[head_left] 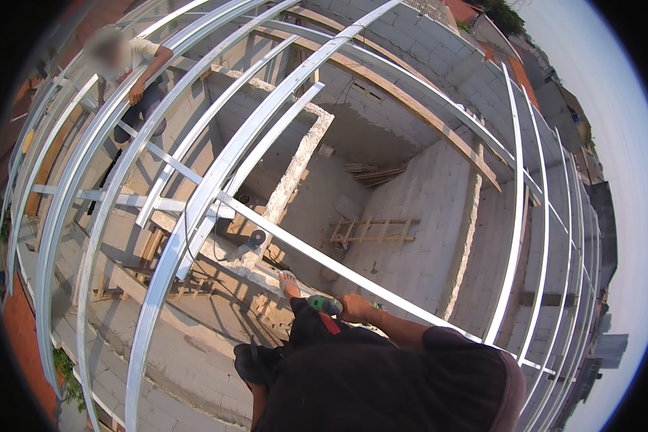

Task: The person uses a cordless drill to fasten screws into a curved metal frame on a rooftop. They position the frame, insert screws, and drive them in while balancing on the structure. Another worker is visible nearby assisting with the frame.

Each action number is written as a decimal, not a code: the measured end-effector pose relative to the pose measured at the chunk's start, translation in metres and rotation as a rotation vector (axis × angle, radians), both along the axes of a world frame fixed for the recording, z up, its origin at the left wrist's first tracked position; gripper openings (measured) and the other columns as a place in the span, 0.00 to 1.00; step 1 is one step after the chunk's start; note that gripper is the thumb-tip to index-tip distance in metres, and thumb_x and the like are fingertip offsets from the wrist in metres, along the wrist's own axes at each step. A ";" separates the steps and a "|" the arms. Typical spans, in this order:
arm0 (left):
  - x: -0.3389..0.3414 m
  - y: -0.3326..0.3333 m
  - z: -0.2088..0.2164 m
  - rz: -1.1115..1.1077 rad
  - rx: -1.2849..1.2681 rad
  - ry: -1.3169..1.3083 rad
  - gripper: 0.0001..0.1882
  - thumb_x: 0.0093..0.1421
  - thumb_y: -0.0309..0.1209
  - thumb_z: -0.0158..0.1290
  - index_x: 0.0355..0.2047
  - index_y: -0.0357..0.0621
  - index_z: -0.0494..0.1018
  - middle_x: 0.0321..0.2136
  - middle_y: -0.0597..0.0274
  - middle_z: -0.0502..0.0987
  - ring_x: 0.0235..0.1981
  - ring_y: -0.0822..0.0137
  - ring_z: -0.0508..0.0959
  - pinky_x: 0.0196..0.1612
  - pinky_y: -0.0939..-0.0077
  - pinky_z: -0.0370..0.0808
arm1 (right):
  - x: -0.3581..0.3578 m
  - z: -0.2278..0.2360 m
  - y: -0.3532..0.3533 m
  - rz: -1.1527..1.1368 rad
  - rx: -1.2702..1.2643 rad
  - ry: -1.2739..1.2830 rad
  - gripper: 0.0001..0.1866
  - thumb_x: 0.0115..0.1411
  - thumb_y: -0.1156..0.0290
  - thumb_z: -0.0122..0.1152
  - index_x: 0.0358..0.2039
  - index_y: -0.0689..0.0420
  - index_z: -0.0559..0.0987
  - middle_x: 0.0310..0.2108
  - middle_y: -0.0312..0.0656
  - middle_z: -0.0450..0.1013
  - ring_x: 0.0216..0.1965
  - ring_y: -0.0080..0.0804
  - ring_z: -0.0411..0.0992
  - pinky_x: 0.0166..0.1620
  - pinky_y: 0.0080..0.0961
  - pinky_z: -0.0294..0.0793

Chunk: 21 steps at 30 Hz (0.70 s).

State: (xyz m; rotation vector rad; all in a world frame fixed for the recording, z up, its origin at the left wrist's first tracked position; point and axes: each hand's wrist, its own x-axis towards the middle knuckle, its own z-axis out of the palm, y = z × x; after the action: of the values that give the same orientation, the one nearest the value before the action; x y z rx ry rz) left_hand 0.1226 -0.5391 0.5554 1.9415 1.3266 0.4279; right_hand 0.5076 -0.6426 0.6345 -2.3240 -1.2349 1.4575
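My right hand [354,308] is wrapped round a green power drill [325,304], held close to my lap, just below a long silver metal batten [338,268]. My left forearm [258,405] shows at the lower edge. It runs up to a black pouch-like or glove-like thing [255,361] by my side, and the fingers cannot be made out there. My bare foot [289,282] rests on top of a rough block wall. A dark round-ended tool [257,238] lies on the wall beyond the foot, near a thin black cable [188,229].
Curved-looking silver rafters [227,160] cross on the left, more rafters [543,194] on the right. Below is a deep room with a wooden ladder [374,230] and a plank pile [373,174]. Another person [140,61] leans over the rafters at far left. A wooden beam [403,90] spans the back.
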 end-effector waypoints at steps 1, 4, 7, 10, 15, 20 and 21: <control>-0.008 0.001 -0.008 -0.019 -0.081 -0.008 0.14 0.58 0.41 0.63 0.22 0.45 0.81 0.25 0.55 0.82 0.29 0.49 0.82 0.34 0.60 0.79 | 0.000 0.000 0.001 -0.007 -0.004 0.014 0.20 0.51 0.63 0.66 0.45 0.53 0.82 0.38 0.54 0.82 0.43 0.55 0.80 0.47 0.48 0.79; -0.016 0.006 -0.045 -0.077 -0.280 0.006 0.15 0.61 0.41 0.60 0.24 0.44 0.83 0.24 0.54 0.83 0.28 0.52 0.84 0.33 0.61 0.80 | -0.002 0.000 0.007 0.003 -0.049 0.020 0.21 0.50 0.63 0.66 0.46 0.51 0.82 0.38 0.53 0.82 0.42 0.53 0.81 0.47 0.47 0.80; -0.014 0.011 -0.076 -0.142 -0.328 0.097 0.17 0.62 0.42 0.57 0.25 0.43 0.84 0.24 0.53 0.83 0.28 0.52 0.84 0.33 0.61 0.80 | -0.004 0.000 0.011 0.040 -0.006 -0.006 0.21 0.52 0.61 0.64 0.46 0.54 0.82 0.39 0.56 0.82 0.44 0.57 0.80 0.48 0.49 0.79; -0.016 0.009 -0.085 -0.210 -0.138 0.425 0.17 0.60 0.44 0.56 0.25 0.45 0.82 0.25 0.53 0.82 0.29 0.50 0.83 0.34 0.59 0.78 | -0.003 -0.001 0.009 0.025 0.020 0.042 0.21 0.53 0.60 0.63 0.47 0.54 0.82 0.42 0.57 0.81 0.47 0.58 0.79 0.50 0.51 0.77; -0.015 0.009 -0.075 -0.064 -0.102 0.666 0.26 0.65 0.51 0.54 0.24 0.40 0.84 0.27 0.49 0.84 0.32 0.48 0.87 0.37 0.56 0.83 | 0.000 -0.007 -0.003 -0.021 0.031 0.051 0.21 0.52 0.63 0.62 0.46 0.55 0.82 0.40 0.59 0.81 0.46 0.59 0.79 0.50 0.52 0.78; -0.004 0.016 -0.071 -0.003 -0.210 0.729 0.24 0.64 0.50 0.54 0.29 0.41 0.83 0.28 0.48 0.84 0.34 0.46 0.86 0.39 0.55 0.82 | 0.001 -0.022 -0.010 -0.003 0.069 0.017 0.21 0.51 0.64 0.60 0.46 0.54 0.82 0.38 0.58 0.81 0.44 0.59 0.79 0.49 0.52 0.78; -0.003 0.017 -0.070 -0.003 -0.204 0.728 0.23 0.64 0.50 0.54 0.29 0.41 0.83 0.28 0.48 0.84 0.34 0.46 0.86 0.39 0.55 0.82 | 0.001 -0.026 -0.010 -0.007 0.072 0.009 0.20 0.51 0.64 0.61 0.45 0.55 0.82 0.38 0.58 0.81 0.43 0.58 0.80 0.48 0.51 0.78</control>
State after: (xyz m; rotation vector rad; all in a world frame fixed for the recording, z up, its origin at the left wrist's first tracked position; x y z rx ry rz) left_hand 0.1197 -0.5221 0.4849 1.9935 1.7189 -0.4557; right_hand 0.5089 -0.6530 0.6090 -2.2704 -1.2546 1.3961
